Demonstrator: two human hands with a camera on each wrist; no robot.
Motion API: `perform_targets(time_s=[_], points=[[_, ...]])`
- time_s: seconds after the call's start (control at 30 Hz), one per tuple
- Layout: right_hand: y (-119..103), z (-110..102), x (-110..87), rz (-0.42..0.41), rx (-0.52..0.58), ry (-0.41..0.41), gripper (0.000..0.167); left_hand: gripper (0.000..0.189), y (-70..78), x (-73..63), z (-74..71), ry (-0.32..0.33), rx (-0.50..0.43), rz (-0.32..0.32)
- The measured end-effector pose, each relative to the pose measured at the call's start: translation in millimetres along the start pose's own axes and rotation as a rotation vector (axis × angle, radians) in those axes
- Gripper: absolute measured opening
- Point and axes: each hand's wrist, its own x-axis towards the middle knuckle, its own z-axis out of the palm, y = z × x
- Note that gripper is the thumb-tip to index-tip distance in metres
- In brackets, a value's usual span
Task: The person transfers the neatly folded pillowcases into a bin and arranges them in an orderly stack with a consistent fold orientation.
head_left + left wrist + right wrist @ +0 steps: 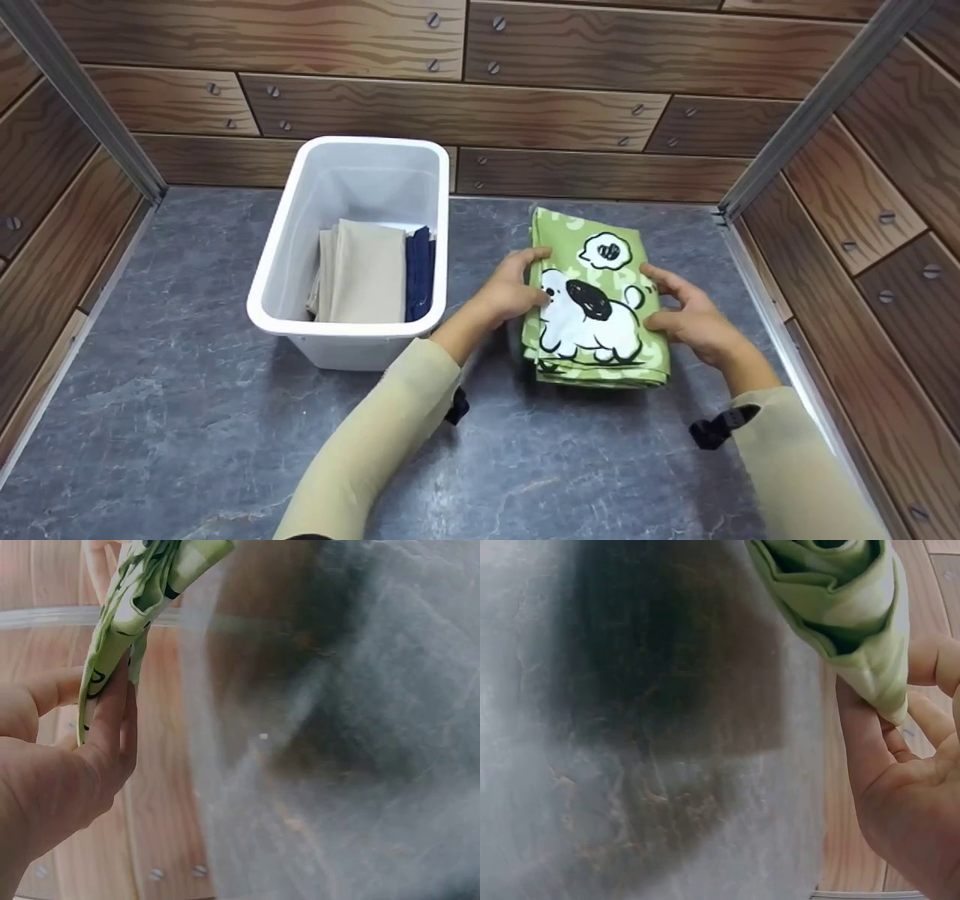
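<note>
A folded green cloth printed with a white dog hangs between both hands, its lower layers stacked in folds. My left hand grips its left edge, thumb on one face and fingers on the other, as the left wrist view shows. On the opposite edge, my right hand pinches the cloth between thumb and fingers. Rolled layers of the green cloth show end-on in the right wrist view. Both wrist views show the cloth raised off the grey surface.
Left of the cloth stands a white plastic bin. Inside it are folded beige cloth and folded navy cloth, upright side by side. Wood-patterned walls enclose the grey marbled surface at the back and sides.
</note>
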Motion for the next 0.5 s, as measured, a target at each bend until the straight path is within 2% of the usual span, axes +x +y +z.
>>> perform_targets(time_s=[0.13,0.27,0.5], points=[[-8.6,-0.6,-3.3,-0.014,-0.017,-0.008,0.092,0.079,13.3,-5.9,-6.1,0.001,0.053,0.045],[-18.6,1.0,-4.0,-0.036,-0.035,-0.019,0.091,0.080,26.9,-12.0,-14.7,-0.001,0.095,0.060],[-34.5,7.2,-7.5,-0.080,-0.033,-0.040,0.090,0.081,48.6,-28.3,-34.8,-0.015,0.087,0.071]])
